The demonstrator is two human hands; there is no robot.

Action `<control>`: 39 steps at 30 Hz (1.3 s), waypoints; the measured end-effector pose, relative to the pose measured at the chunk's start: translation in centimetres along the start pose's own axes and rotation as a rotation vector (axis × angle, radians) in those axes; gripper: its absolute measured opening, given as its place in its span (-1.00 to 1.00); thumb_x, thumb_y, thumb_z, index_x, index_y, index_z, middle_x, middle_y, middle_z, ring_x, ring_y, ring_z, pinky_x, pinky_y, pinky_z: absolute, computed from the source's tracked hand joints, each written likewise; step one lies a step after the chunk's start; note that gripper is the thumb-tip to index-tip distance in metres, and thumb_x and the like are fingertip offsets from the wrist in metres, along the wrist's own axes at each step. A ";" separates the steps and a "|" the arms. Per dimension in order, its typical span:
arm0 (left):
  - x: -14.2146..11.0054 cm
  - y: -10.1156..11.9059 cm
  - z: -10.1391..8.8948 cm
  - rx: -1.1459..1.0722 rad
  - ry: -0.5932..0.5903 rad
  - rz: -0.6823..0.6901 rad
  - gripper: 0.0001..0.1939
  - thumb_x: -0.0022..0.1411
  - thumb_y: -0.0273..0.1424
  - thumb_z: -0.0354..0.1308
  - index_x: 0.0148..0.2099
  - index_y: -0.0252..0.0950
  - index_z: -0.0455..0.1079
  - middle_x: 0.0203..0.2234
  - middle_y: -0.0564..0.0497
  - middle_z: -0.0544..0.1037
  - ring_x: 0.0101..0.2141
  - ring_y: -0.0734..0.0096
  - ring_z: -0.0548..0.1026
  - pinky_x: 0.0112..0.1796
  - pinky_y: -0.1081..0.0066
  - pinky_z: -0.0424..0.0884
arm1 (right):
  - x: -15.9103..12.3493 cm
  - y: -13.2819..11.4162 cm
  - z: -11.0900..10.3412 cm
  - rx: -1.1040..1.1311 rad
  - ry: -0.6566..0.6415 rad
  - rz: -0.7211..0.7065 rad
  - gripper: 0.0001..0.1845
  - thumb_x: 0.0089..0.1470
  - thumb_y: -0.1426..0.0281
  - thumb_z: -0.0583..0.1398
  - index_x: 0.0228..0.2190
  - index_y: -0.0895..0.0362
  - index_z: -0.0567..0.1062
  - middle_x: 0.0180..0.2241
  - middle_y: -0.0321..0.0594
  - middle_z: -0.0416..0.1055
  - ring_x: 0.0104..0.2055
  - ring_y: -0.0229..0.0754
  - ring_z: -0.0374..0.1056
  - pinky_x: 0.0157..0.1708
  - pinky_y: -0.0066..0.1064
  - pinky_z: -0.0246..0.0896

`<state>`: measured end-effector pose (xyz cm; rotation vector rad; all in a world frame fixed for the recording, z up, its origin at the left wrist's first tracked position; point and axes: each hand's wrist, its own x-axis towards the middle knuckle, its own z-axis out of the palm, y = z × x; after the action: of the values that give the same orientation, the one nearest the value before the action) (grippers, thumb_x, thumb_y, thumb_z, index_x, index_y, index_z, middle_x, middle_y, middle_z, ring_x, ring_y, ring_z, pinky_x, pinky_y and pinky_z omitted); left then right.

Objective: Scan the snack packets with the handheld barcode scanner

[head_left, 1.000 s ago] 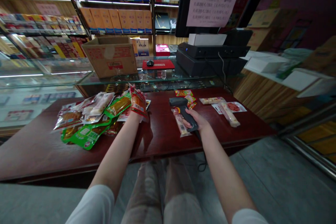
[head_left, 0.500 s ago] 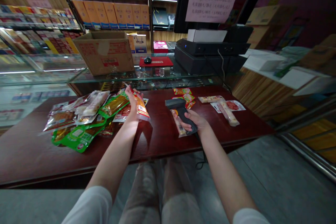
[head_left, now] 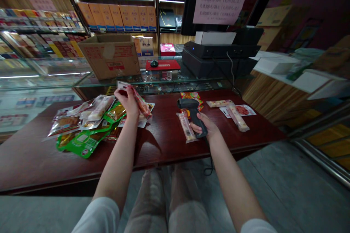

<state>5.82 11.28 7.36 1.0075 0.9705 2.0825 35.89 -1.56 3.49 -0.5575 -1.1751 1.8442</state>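
My left hand (head_left: 128, 100) is closed on a red-and-clear snack packet (head_left: 141, 103), held tilted above the table with its white top edge sticking up past the fingers. Just left of it lies a heap of snack packets, among them a green bag (head_left: 83, 143) and a brown-filled pack (head_left: 64, 124). My right hand (head_left: 205, 125) is wrapped round the handle of a black barcode scanner (head_left: 193, 111), whose head points left. Under the scanner a clear-wrapped snack bar (head_left: 186, 127) lies on the table. Small red-and-green packets (head_left: 190, 95) lie behind the scanner.
On the dark red table (head_left: 164, 145), two more wrapped bars (head_left: 238, 118) and a packet of red pieces (head_left: 244, 109) lie at the right. Behind stand a glass counter with a cardboard box (head_left: 112, 56), a mouse (head_left: 154, 63) and a cash register unit (head_left: 218, 58). The scanner's cable hangs over the front edge.
My left hand has moved slightly left and turned the packet, so its white top now shows. The scanner has tipped and shifted a little right in my right hand, uncovering more of the bar.
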 end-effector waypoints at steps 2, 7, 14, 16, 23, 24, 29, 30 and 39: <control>0.6 1.6 -1.2 0.185 0.225 0.303 -0.66 0.24 -0.18 0.23 -0.15 -0.18 0.13 -0.22 0.07 0.32 -0.07 0.34 0.39 0.03 0.32 0.32 | 0.1 -0.1 -0.4 0.034 0.051 -0.031 -0.47 0.04 0.00 0.29 -0.14 0.13 0.37 -0.68 -0.51 0.19 -0.76 -0.43 -0.09 -0.81 -0.62 -0.12; 1.7 4.4 -4.3 0.581 0.332 0.665 -0.69 0.20 -0.28 0.22 -0.41 -0.18 0.11 -0.39 0.04 0.30 -0.15 0.21 0.35 0.10 -0.01 0.19 | 0.2 -0.5 -0.6 0.102 0.177 -0.086 -0.59 0.04 0.13 0.31 -0.19 0.11 0.39 -0.45 -0.34 0.42 -0.71 -0.46 -0.10 -0.81 -0.61 -0.11; 0.4 4.7 -10.4 0.764 -0.466 0.590 -0.77 0.00 -0.26 0.34 -0.54 -0.15 0.34 -0.46 -0.05 0.44 -0.16 0.05 0.40 0.17 -0.11 0.05 | 0.2 -0.7 -0.3 0.118 0.182 -0.065 -0.69 0.12 0.15 0.25 -0.25 0.10 0.37 -0.50 -0.36 0.38 -0.72 -0.45 -0.10 -0.81 -0.62 -0.15; 0.1 5.1 -10.9 0.798 -0.500 0.569 -0.78 0.02 -0.26 0.32 -0.53 -0.16 0.35 -0.44 -0.08 0.47 -0.13 0.01 0.42 0.16 -0.12 0.06 | 0.2 -0.6 -0.3 0.114 0.151 -0.062 -0.69 0.14 0.14 0.24 -0.23 0.09 0.37 -0.54 -0.39 0.35 -0.72 -0.45 -0.09 -0.81 -0.63 -0.14; 2.8 6.4 -5.5 1.168 -0.318 0.533 -0.66 0.15 -0.41 0.13 0.01 -0.27 0.36 -0.04 -0.31 0.45 0.11 -0.23 0.31 0.15 -0.28 0.02 | 0.1 -0.3 -0.3 0.116 0.097 -0.054 -0.61 0.04 0.12 0.32 -0.26 0.13 0.39 -0.58 -0.42 0.33 -0.71 -0.45 -0.05 -0.80 -0.64 -0.09; 3.5 6.1 -5.0 1.190 -0.334 0.501 -0.60 0.13 -0.45 0.13 0.05 -0.29 0.34 0.01 -0.35 0.42 0.14 -0.24 0.28 0.16 -0.29 -0.02 | 0.1 -0.3 -0.3 0.116 0.108 -0.056 -0.61 0.04 0.12 0.32 -0.26 0.13 0.40 -0.56 -0.41 0.34 -0.71 -0.46 -0.04 -0.79 -0.64 -0.08; 3.8 4.6 -4.7 1.265 -0.423 0.490 -0.62 0.09 -0.53 0.11 0.00 -0.36 0.36 0.08 -0.40 0.39 0.20 -0.22 0.24 0.24 -0.30 -0.30 | 0.1 -0.5 -0.3 0.114 0.143 -0.045 -0.63 0.05 0.13 0.31 -0.28 0.14 0.41 -0.54 -0.38 0.37 -0.72 -0.46 -0.05 -0.79 -0.63 -0.07; 3.0 4.6 -4.5 1.266 -0.452 0.514 -0.64 0.11 -0.52 0.09 0.00 -0.35 0.37 0.08 -0.39 0.39 0.20 -0.20 0.25 0.25 -0.28 -0.27 | 0.0 -0.5 -0.3 0.116 0.151 -0.057 -0.63 0.03 0.14 0.32 -0.28 0.14 0.40 -0.50 -0.35 0.41 -0.71 -0.47 -0.05 -0.79 -0.63 -0.06; -13.1 4.6 3.7 1.403 -1.157 0.210 -0.53 0.38 -0.04 -0.12 -0.04 -0.30 0.38 -0.08 -0.22 0.55 -0.08 0.06 0.55 -0.12 0.23 0.42 | -0.5 -0.6 -1.2 0.085 0.227 -0.134 -0.65 0.05 0.12 0.29 -0.32 0.08 0.34 -0.53 -0.36 0.36 -0.69 -0.42 -0.09 -0.79 -0.61 -0.13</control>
<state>14.66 0.00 7.83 2.5582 1.5423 0.2841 37.28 -1.23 3.38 -0.6079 -0.9554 1.6609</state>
